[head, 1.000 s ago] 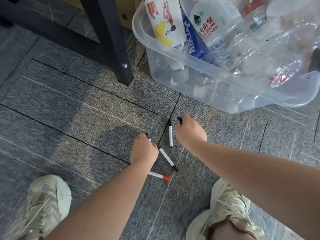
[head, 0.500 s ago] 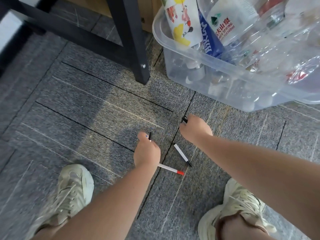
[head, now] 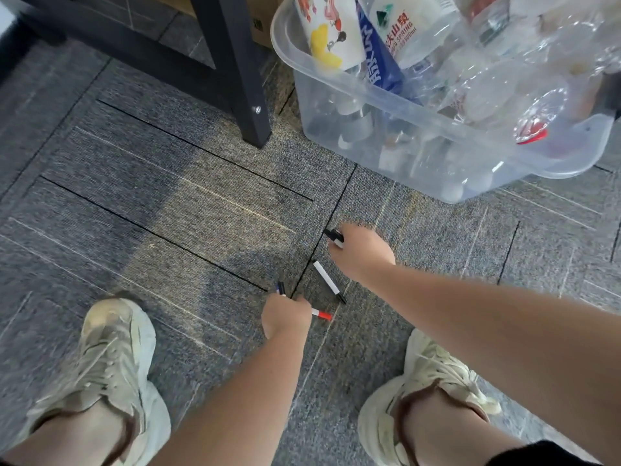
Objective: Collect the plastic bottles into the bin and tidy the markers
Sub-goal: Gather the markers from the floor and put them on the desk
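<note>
Markers move from the carpet into my hands

My right hand (head: 361, 255) now grips the black-capped marker (head: 335, 237) that lay beside it a second ago. My left hand (head: 285, 316) has slid back onto the red-capped marker (head: 322, 314), covering most of it, dark marker tips (head: 281, 287) poking above its fingers. The loose black-tipped marker (head: 328, 280) now lies between both hands.

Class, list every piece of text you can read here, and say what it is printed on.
"SPRING" and "500ml", under red Chinese characters: clear bottle in the bin.
Large white characters on the blue-labelled bottle: cropped, unclear.
Markers: no readable print.
</note>
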Demonstrator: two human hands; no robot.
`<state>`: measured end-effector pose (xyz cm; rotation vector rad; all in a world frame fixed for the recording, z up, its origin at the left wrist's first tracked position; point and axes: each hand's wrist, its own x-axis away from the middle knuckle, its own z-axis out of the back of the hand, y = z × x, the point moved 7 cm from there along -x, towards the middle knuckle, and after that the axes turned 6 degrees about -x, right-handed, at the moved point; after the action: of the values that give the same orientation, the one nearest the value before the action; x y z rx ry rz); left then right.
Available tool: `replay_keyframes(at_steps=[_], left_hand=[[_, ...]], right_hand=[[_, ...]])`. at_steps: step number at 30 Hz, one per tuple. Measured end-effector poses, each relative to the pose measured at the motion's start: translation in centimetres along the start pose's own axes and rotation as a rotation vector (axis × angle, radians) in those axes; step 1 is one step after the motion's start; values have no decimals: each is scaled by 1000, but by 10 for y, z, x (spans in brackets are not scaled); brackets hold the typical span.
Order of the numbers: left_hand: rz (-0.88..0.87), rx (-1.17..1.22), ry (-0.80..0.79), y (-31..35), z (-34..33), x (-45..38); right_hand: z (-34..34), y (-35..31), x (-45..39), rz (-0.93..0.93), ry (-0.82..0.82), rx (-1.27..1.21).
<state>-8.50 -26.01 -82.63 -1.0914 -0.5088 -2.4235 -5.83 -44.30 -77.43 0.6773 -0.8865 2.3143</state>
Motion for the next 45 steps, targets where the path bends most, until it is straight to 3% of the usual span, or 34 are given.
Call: replay_keyframes(at_steps=[6,13,17,24,31,45], left_hand=[[23,-2,0,-5,-3,-4],[-201,3,175,17,25,-7],[-254,-15,189,23,34,-11],[-377,-140,199,37,61,-3],[-488,-164,113,88,120,38],[-844,-98,342,224,284,246]], right_hand=[[-19,11,3,-13,-95,65],[-41,12,7,-47,-193,152],[-53,21,5,-93,-218,146],[-38,12,2,-104,-119,76],[34,-39,20,39,-4,-10],[280,-166,148,359,380,-198]])
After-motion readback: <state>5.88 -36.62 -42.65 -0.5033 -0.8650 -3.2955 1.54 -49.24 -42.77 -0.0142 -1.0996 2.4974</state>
